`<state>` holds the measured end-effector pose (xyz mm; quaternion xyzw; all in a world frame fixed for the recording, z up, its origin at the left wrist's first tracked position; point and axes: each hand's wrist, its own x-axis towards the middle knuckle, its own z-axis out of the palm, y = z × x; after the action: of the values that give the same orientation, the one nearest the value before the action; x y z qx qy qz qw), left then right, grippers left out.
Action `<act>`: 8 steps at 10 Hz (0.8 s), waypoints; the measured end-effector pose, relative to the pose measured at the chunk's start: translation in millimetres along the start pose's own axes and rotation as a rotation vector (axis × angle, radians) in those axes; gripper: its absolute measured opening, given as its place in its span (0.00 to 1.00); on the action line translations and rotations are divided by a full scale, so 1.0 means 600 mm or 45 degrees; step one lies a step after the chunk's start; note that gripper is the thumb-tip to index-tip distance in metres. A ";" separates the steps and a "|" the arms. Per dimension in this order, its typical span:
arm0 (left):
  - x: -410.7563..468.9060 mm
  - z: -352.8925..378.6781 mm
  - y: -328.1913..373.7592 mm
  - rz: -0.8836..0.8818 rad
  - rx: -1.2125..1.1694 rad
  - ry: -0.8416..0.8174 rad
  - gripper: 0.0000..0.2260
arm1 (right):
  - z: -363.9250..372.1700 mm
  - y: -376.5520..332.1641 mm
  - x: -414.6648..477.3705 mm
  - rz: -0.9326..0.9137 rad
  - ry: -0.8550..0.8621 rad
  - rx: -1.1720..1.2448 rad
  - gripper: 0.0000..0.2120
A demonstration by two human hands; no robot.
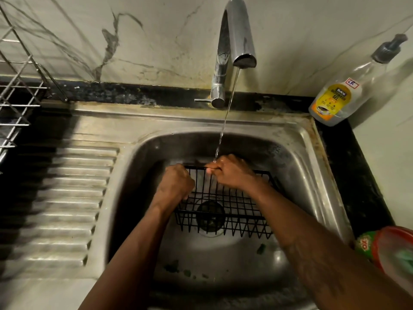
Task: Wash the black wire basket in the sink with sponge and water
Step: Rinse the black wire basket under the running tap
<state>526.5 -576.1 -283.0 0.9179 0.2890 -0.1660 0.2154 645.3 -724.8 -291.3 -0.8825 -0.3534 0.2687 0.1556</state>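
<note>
A thin stream of water (224, 128) is falling from the chrome faucet (232, 48) onto the right hand (231, 173), which is clenching the far rim of the black wire basket (225, 209). The left hand (175, 185) is fisting round the basket's left edge. The grid-wired basket is sitting inside the dull steel sink (297, 153), over the round drain. A ribbed drainboard (67, 198) is lying left; a clear dishwash gel bottle (342, 95) is standing on the black counter beneath veined marble.

The black wire basket (225, 209) fills the middle of the sink (308, 153), over the drain. Nearer than the basket, the bowl floor lies open. Above its far rim the faucet (237, 41) overhangs, water streaming down.
</note>
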 end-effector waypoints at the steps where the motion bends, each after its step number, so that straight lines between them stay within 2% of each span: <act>1: -0.015 -0.023 -0.017 0.178 0.521 -0.308 0.05 | -0.025 0.082 -0.021 0.112 0.051 -0.092 0.12; 2: -0.031 -0.036 -0.015 0.070 0.438 -0.125 0.05 | -0.027 0.095 -0.027 0.077 0.108 -0.094 0.12; 3: -0.017 -0.032 -0.023 0.109 0.711 -0.036 0.05 | -0.006 0.052 -0.029 -0.165 0.344 -0.344 0.14; 4: -0.007 -0.032 -0.017 0.104 0.652 -0.035 0.06 | -0.001 0.007 -0.025 -0.333 0.373 -0.264 0.06; 5: -0.010 -0.035 -0.010 0.166 0.788 -0.064 0.09 | 0.019 -0.054 -0.009 -0.316 0.004 0.038 0.05; 6: -0.019 -0.029 -0.002 0.359 0.919 -0.042 0.10 | 0.039 -0.069 0.005 -0.256 -0.155 0.058 0.07; 7: -0.008 -0.015 -0.009 0.386 0.773 -0.032 0.09 | 0.046 -0.061 0.016 -0.103 -0.123 0.271 0.09; 8: -0.002 -0.006 -0.014 0.312 0.684 0.133 0.07 | 0.043 -0.064 0.020 0.111 -0.026 0.567 0.09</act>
<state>521.2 -568.6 -281.8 0.9774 0.1325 -0.1618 -0.0319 616.9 -687.1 -298.7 -0.8381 -0.2482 0.3554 0.3313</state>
